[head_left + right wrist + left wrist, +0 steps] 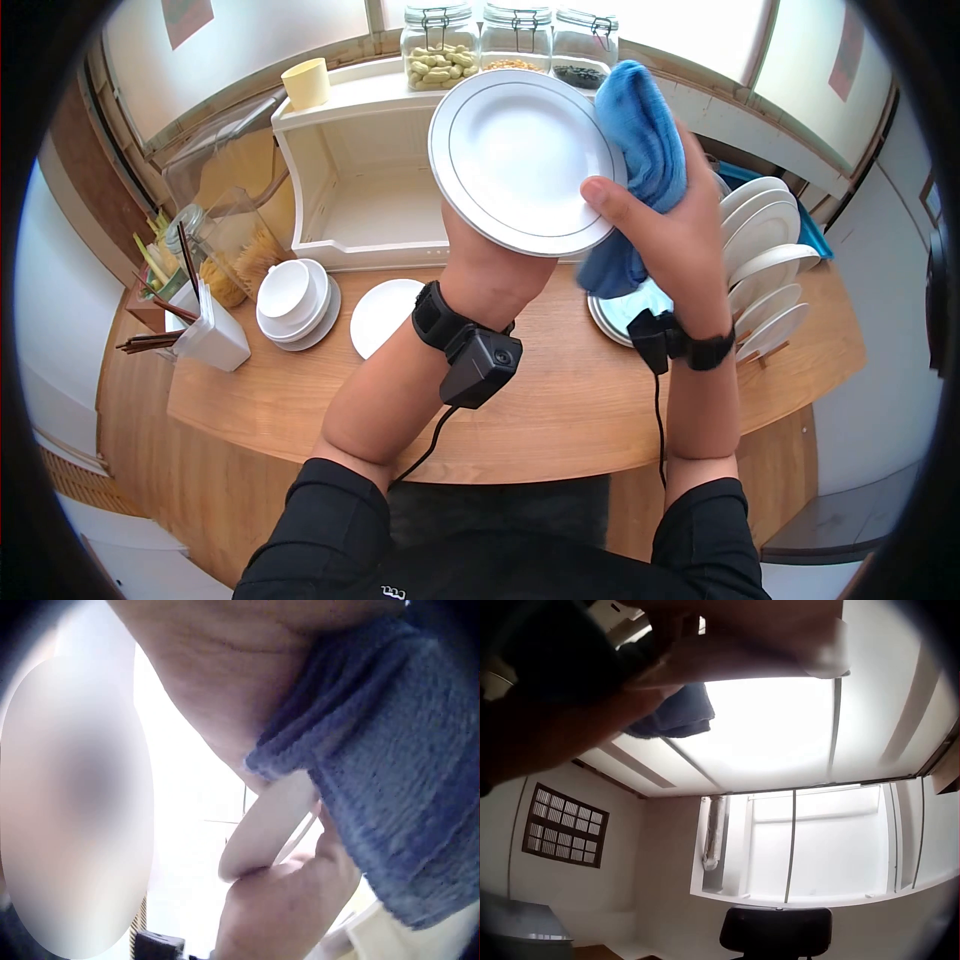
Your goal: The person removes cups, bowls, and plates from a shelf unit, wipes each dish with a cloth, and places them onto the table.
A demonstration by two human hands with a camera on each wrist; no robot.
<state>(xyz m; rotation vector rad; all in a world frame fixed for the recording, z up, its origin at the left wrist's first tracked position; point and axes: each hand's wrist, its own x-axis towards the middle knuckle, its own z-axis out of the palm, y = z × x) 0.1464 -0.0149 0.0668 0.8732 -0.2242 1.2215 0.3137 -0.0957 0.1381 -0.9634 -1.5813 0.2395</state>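
A white plate [520, 150] with thin grey rings is held up over the table, its face toward the head camera. My left hand [289, 907] grips it from beneath; in the head view the plate hides most of those fingers. With a folded blue towel [645, 140], my right hand [685, 230] pinches the plate's right rim, thumb on the face and towel between palm and edge. From the right wrist, the towel [405, 772] hangs beside the plate [270, 825], which is seen nearly edge-on.
Several plates stand in a rack [765, 350] at right. Beneath the raised arms, a white plate [385, 315] and a plate stack [610, 320] lie on the wooden table [560, 420]. Bowls on plates [290, 295], a chopstick holder [215, 330] and a white shelf [370, 210] stand left and behind.
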